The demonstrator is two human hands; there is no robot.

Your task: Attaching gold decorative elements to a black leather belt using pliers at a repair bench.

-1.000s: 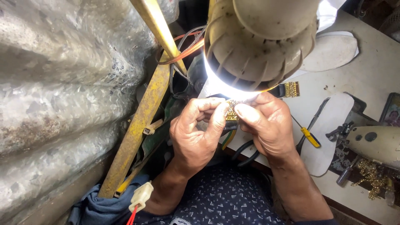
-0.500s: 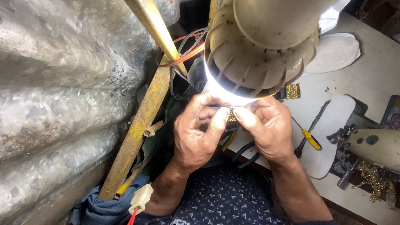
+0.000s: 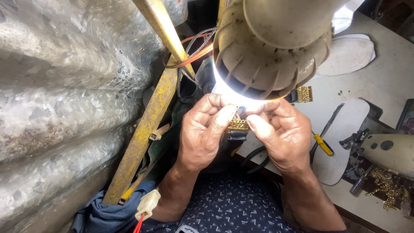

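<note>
Left hand and right hand both pinch a small gold ornament on a black strap, raised close under the lamp for light.

Shiny gold metal trim, dull corrugated sheet metal, grimy matt plastic lampshade.

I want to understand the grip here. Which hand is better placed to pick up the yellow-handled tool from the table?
Probably the right hand. The yellow-handled tool lies on the white table just beside it, while the left hand is on the far side. Both hands pinch the small gold piece under the lamp.
</note>
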